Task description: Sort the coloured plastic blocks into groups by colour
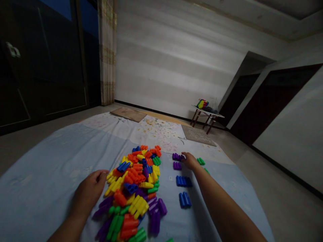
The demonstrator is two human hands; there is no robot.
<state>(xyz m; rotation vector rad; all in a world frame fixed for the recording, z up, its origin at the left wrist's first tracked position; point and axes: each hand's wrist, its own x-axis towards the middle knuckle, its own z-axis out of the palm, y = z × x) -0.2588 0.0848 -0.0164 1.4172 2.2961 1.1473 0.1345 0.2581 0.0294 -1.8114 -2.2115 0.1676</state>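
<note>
A heap of bullet-shaped plastic building blocks [136, 178] in orange, yellow, blue, green and purple lies in the middle of the cloth. My left hand [89, 190] rests against the heap's left side with fingers curled in; its palm and whatever it may hold are hidden. On the right, my right hand [191, 162] pinches the end of a purple block row [178, 156], fingertips partly hidden. Just nearer lies another purple block [177, 165]. Below these are two sets of blue blocks, one [183, 181] farther and one [185, 200] closer.
Green blocks [201, 161] lie right of my right hand, some behind the forearm. A pale blue flowered cloth [60, 161] covers the surface. Brown mats [129, 114] lie at its far edge. A small table [207, 111] with colourful things stands by the wall.
</note>
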